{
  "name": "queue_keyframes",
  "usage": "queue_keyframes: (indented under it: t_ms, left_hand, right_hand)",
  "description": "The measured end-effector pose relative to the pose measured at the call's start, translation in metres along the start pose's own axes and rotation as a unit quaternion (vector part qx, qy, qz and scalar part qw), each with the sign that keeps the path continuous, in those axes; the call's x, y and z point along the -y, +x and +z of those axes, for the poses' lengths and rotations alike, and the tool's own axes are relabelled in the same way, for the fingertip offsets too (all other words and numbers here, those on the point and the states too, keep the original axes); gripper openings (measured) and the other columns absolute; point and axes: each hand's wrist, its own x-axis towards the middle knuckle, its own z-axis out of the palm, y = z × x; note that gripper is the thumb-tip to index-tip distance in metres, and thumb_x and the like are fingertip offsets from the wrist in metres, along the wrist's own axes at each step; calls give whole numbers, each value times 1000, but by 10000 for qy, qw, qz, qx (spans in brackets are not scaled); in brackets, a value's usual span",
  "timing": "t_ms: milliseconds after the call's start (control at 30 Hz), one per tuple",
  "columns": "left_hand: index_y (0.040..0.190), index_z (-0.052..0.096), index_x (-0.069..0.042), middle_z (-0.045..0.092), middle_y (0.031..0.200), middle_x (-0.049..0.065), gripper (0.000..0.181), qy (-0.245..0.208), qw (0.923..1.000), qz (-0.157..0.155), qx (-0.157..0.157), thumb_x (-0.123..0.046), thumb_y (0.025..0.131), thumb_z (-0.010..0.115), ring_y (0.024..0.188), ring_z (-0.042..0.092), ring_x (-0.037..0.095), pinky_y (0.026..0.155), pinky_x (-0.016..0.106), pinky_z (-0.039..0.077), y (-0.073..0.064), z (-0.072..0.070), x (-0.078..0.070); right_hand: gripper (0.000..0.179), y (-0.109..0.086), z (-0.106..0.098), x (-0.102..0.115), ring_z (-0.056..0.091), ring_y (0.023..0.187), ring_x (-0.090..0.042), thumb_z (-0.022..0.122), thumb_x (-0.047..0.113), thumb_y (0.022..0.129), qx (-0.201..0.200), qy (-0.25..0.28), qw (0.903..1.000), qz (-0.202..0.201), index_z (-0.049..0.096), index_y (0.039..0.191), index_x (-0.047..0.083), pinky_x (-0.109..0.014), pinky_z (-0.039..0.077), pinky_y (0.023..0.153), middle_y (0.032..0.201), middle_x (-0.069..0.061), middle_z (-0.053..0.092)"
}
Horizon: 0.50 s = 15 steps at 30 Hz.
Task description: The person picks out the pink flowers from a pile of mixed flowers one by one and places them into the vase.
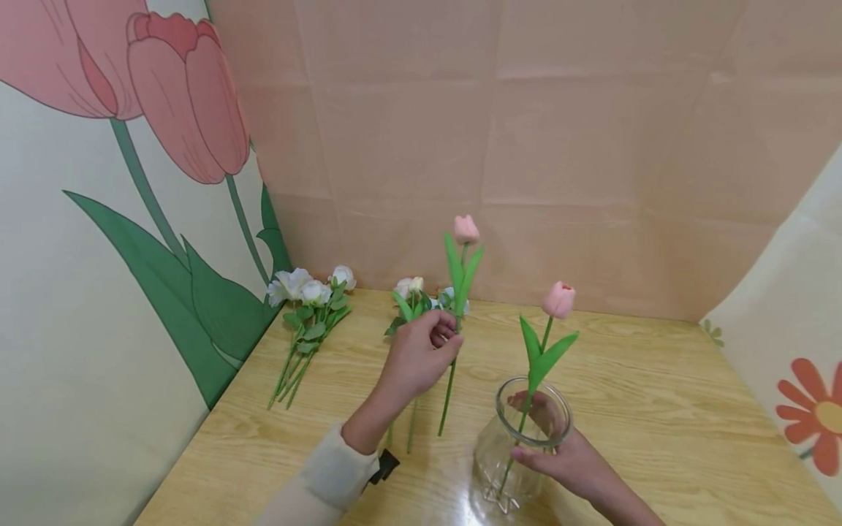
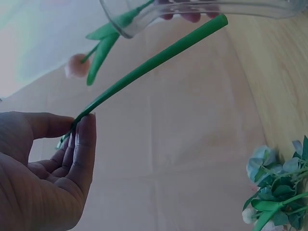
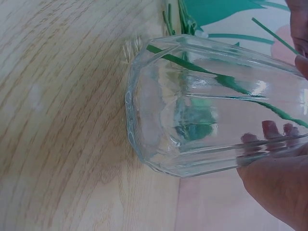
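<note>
My left hand (image 1: 421, 354) pinches the green stem of a pink tulip (image 1: 466, 230) between thumb and fingers. This tulip is upright in the head view, left of the vase, its stem end hanging lower than the vase rim. My right hand (image 1: 572, 460) grips the clear glass vase (image 1: 487, 456) around its upper side, just below the rim. A second pink tulip (image 1: 559, 299) leans inside the vase, bloom and leaves above the rim. Through the glass in the right wrist view, its green stem (image 3: 187, 63) reaches down near the base.
White flowers (image 1: 314, 292) with green stems lie at the back left of the wooden table (image 1: 645, 416). Behind my left hand lie more flowers (image 1: 409, 286), partly hidden. A pink backdrop (image 1: 592, 146) rises along the back edge, and a tulip-printed panel (image 1: 131, 329) stands at the left.
</note>
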Motion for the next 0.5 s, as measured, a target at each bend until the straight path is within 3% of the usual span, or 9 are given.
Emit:
queue_keyframes:
  t_ms: [500]
  left_hand:
    - [106, 67, -10, 68, 95, -1, 13, -261, 9993, 250, 57, -17, 96, 70, 84, 64, 10, 73, 25, 54, 4, 0, -19]
  right_hand:
    - [68, 0, 0, -2, 37, 136, -54, 77, 5, 87, -27, 8, 10000, 83, 39, 142, 4, -81, 31, 97, 141, -19, 53]
